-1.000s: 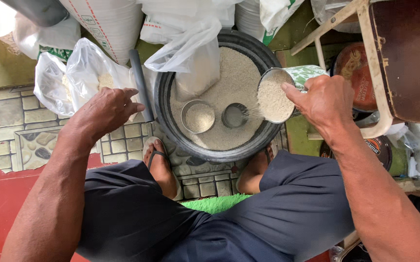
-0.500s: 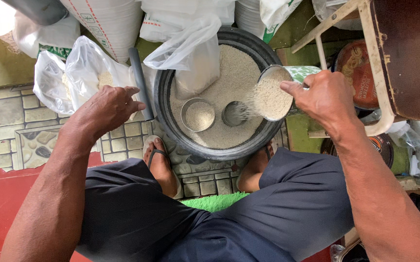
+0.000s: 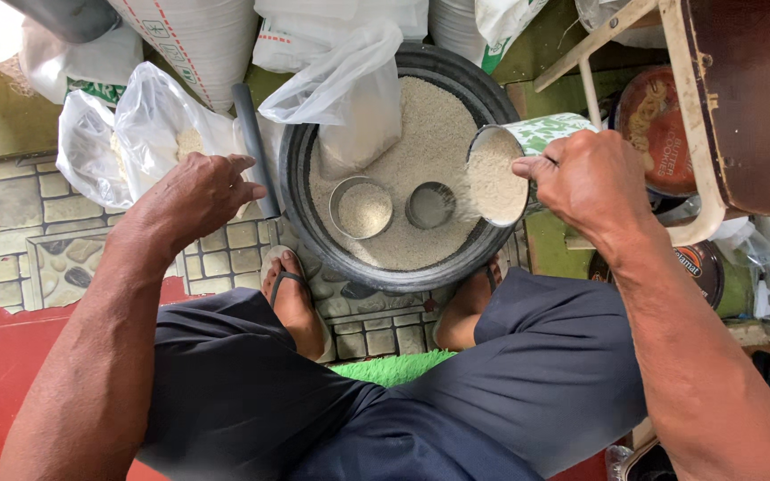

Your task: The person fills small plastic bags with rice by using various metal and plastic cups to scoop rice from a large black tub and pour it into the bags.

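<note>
Rice tin: a round metal tin with a green and white patterned side (image 3: 514, 165), filled with white rice, is tilting on its side over the right rim of the basin, its open mouth facing left and grains touching the heap below.
Right hand: the right hand (image 3: 591, 183) is clamping the tin from the right, fingers and thumb wrapped around its wall.
Left hand: the left hand (image 3: 196, 194) is hovering over the tiled floor just left of the basin, fingers loosely curled and holding nothing; its fingertips are resting near the dark grey pipe.
Legs: dark blue trousers (image 3: 403, 401) are filling the near edge, with one foot in a grey flip-flop sandal (image 3: 291, 298) sitting on the floor at the basin's near rim.
Floor: a grey and beige stone-pattern tiled floor (image 3: 20, 223) is meeting red tiles at the near left corner.
Basin: a wide round dark grey basin (image 3: 385, 272) is holding a bed of white rice.
Cups: two small round metal cups (image 3: 361, 207) are sitting side by side in the rice, sunk to their rims.
Bags: a clear plastic bag (image 3: 349, 98) is slumping over the basin's far rim; a second clear plastic bag (image 3: 122, 134) is lying beside the left hand.
Pipe: a short dark grey pipe (image 3: 256, 147) is lying between that bag and the basin.
</note>
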